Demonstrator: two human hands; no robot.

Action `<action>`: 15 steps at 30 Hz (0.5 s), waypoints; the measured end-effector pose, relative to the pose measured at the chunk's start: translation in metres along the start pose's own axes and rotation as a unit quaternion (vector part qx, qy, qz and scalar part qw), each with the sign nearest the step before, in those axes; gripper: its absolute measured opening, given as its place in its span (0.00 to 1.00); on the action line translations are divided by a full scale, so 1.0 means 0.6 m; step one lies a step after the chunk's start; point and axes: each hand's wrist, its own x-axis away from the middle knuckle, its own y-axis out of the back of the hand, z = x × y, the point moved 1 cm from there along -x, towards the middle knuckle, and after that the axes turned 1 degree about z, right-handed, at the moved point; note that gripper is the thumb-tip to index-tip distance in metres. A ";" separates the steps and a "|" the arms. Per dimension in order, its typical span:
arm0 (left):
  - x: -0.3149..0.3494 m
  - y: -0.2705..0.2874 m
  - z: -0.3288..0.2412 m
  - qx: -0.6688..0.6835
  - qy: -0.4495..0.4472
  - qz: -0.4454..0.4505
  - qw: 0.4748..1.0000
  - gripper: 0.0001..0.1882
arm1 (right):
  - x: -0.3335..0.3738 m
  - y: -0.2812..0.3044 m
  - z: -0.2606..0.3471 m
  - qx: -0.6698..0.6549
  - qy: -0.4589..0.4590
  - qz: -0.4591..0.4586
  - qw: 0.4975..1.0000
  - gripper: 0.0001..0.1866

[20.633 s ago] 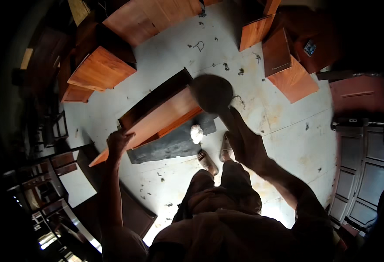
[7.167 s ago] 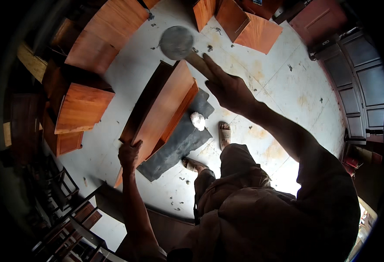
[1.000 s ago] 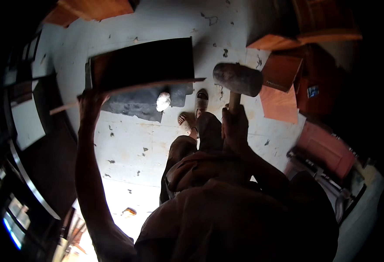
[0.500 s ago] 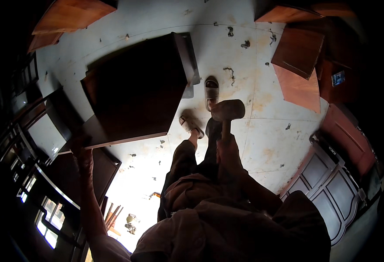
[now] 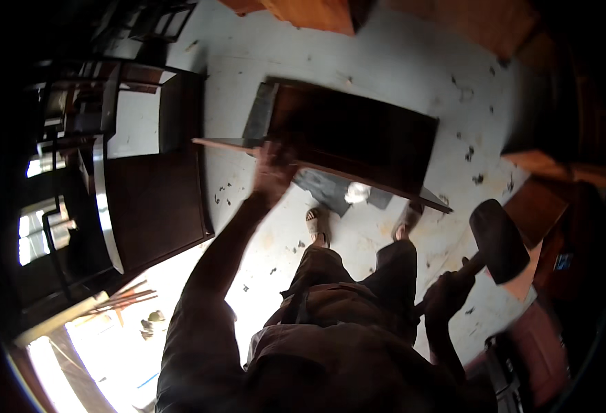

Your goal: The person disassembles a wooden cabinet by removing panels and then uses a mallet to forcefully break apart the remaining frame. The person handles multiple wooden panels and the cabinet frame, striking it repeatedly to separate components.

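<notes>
My right hand [image 5: 447, 294] is closed around the handle of a mallet [image 5: 500, 241]. Its large dark head is held up to the right, apart from the furniture. In front of me stands a dark brown wooden furniture piece [image 5: 358, 131], box-like, with a long board edge facing me. At the left part of that edge is my left hand [image 5: 274, 172], reaching forward. Motion smears its fingers, and I cannot make out whether they grip the board or only touch it. Below the piece, a dark sheet [image 5: 323, 191] and a whitish lump [image 5: 358, 193] show on the floor.
Dark framed furniture [image 5: 155, 186] lines the left side, near thin wooden sticks [image 5: 127, 297] in bright light. Reddish-brown wooden panels [image 5: 533, 206] stand at the right, with more orange-brown pieces [image 5: 310, 14] at the far side. Small dark scraps [image 5: 469, 153] dot the pale floor.
My view has turned, and the dark wooden piece now lies straight ahead. My left hand has moved from its left corner farther along the edge. The mallet has swung out to the right.
</notes>
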 end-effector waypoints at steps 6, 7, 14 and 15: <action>0.035 0.034 -0.113 -0.144 -0.116 -0.148 0.972 0.39 | 0.048 -0.223 0.199 0.211 0.300 0.155 0.917 0.31; 0.083 0.052 -0.092 -0.114 -0.051 -0.165 0.978 0.38 | 0.071 -0.298 0.255 0.218 0.243 0.232 0.916 0.32; 0.305 0.084 0.197 -0.005 0.188 -0.211 0.959 0.25 | 0.125 -0.583 0.279 0.186 0.435 0.241 0.847 0.38; 0.346 0.090 0.236 0.018 0.227 -0.222 0.948 0.24 | 0.131 -0.606 0.281 0.213 0.419 0.254 0.845 0.39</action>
